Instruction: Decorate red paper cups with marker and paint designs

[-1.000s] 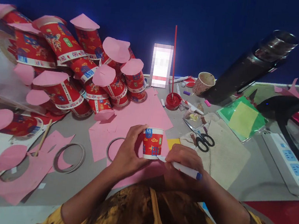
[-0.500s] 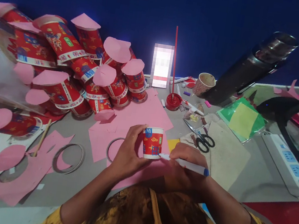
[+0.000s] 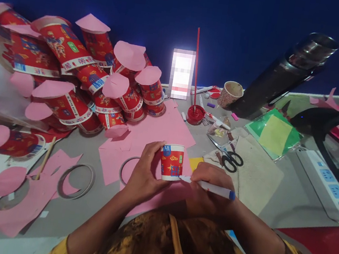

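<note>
On the desk [image 3: 291, 204], a pile of cups [image 3: 62, 43] lies to the far left, with a ring [image 3: 91, 181] before it. Paper sheets [image 3: 164, 128] spread right of the pile, beneath the held cup [image 3: 172, 161]. Behind the held cup, a stick [image 3: 197, 63] stands in a pot [image 3: 195, 117]; a tumbler [image 3: 230, 96] and flask [image 3: 273, 74] follow rightward. Scissors [image 3: 225, 154] lie partly on a cloth [image 3: 256, 174], left of the power strip [image 3: 321, 175]

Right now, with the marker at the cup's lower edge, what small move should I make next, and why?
I'd probably turn the cup slightly with your left hand, the marker steady in your right hand: its tip sits by the lower white band, near where the side curves out of view.
</note>
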Tool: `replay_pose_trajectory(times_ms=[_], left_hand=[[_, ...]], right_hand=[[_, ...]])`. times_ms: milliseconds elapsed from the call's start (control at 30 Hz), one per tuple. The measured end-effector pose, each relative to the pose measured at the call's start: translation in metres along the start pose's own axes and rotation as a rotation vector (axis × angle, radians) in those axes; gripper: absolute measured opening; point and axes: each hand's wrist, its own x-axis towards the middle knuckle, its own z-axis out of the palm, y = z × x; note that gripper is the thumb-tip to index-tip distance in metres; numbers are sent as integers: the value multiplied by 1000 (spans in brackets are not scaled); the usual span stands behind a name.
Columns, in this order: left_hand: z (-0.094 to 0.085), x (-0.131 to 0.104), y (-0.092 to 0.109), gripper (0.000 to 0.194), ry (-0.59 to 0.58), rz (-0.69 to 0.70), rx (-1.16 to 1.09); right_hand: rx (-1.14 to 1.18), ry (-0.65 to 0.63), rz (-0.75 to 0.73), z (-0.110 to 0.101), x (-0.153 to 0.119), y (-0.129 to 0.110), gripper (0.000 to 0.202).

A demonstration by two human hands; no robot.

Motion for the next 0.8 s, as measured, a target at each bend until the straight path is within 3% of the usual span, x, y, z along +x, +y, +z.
replay_pose_trajectory(times_ms=[800], left_hand=[[1,0,1,85,26,12,26]], right_hand=[[-31,-9,-7,0,1,1,15]])
